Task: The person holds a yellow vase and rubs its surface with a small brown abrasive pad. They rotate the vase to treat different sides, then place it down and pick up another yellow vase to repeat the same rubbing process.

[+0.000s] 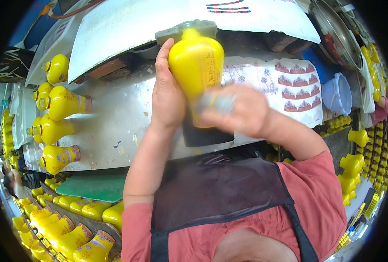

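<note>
A glossy yellow bottle (193, 59) lies in front of me, its clear neck pointing away and resting on a grey block. A column of dark characters runs down its side. My left hand (167, 94) is cupped against the bottle's left side, fingers stretched along it toward the shoulder. Smeared by motion, my right hand (246, 109) grips a flat grey-white piece (220, 104) at the bottle's lower part; its exact kind is unclear. Beneath the bottle's base end is a black pad (207, 136).
A decal sheet (296, 85) lies right of the bottle, near a pale blue bucket (337, 94). Three thin strips (229, 7) rest on the white board (159, 19) beyond. Several decorated yellow bottles (60, 159) lie at left; more fill racks below a green board (91, 187).
</note>
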Tool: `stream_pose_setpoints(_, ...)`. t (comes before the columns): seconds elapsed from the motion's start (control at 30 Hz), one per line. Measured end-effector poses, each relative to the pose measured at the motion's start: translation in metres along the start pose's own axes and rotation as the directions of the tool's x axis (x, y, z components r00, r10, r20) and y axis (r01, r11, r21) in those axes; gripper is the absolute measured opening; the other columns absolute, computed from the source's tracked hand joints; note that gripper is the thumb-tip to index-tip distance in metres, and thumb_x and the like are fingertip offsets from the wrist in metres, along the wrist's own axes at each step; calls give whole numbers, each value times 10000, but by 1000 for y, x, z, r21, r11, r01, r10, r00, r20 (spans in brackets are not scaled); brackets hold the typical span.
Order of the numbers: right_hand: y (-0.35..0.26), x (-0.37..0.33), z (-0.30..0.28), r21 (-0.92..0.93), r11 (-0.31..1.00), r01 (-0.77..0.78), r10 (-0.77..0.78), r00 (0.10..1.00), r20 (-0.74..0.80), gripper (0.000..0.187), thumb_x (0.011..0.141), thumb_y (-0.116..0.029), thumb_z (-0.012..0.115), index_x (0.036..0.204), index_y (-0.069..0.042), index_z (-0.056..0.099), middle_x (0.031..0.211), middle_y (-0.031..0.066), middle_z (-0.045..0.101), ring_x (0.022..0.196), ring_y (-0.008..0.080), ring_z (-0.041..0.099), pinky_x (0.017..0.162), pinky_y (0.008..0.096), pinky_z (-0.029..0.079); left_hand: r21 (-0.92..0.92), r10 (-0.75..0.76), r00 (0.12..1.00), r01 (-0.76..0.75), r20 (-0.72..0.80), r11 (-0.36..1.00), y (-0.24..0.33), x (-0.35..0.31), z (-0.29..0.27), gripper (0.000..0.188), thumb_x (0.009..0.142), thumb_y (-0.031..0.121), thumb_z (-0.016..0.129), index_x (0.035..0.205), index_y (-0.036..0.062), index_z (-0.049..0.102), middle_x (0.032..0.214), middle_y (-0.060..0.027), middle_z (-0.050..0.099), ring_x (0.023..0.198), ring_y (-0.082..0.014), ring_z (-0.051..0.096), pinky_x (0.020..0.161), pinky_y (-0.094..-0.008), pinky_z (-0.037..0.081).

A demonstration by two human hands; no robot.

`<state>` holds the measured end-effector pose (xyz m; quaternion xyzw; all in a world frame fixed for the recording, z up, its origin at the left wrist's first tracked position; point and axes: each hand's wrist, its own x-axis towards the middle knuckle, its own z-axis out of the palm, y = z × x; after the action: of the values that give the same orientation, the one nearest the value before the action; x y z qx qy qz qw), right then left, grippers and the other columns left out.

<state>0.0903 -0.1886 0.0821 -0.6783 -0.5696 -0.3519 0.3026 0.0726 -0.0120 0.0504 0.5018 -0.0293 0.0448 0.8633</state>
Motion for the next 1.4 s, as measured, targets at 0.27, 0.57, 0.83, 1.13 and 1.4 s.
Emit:
stream_pose_setpoints(0.27, -39, -7, 5, -141, 986, -90, 135, 925, 356, 85, 700, -165, 680, 741, -111, 628, 724, 36, 543, 755, 232, 651, 686, 366, 533, 187, 61, 998, -66, 32, 980, 10, 0, -10, 669, 1124, 532, 202, 1565, 52, 354, 1529, -129, 456, 1422, -234, 406, 1218, -401, 285)
stream_pose_setpoints(0.57, 3, 3, -10, -1, 973, -231, 231, 972, 53, 189, 762, -79, 729, 942, -132, 709, 963, 55, 719, 781, 250, 673, 700, 369, 547, 513, 45, 998, -16, -43, 858, -3, 4, -6, 545, 1087, 339, 487, 1556, 131, 302, 1493, -166, 399, 1337, -266, 467, 1149, -396, 376)
stream_pose_setpoints(0.83, 4, -50, 7, 320, 703, -635, 683, 728, -55, 292, 759, 87, 803, 983, -62, 690, 929, 90, 740, 808, 227, 732, 705, 312, 577, 59, 9, 996, -4, -89, 998, -17, 3, -2, 530, 1104, 338, 466, 1556, 186, 235, 1380, -117, 538, 1214, -224, 580, 1020, -363, 507)
stream_pose_setpoints(1.13, -6, -35, 14, -24, 881, -472, 470, 881, -60, 328, 792, -32, 793, 1097, -104, 694, 905, 81, 703, 734, 273, 676, 622, 388, 542, 232, 29, 993, -2, -111, 973, -12, 0, 3, 534, 1117, 348, 415, 1575, 133, 244, 1422, -135, 511, 1254, -216, 548, 1072, -358, 455)
stream_pose_setpoints(1.4, 53, 34, 0, -10, 862, -507, 506, 860, 65, 248, 869, -51, 741, 1103, -30, 664, 973, 140, 704, 810, 292, 718, 725, 341, 570, 447, 165, 981, -105, -98, 888, -6, 9, -7, 598, 1017, 211, 565, 1538, 29, 336, 1452, -155, 454, 1313, -242, 481, 1138, -372, 376)
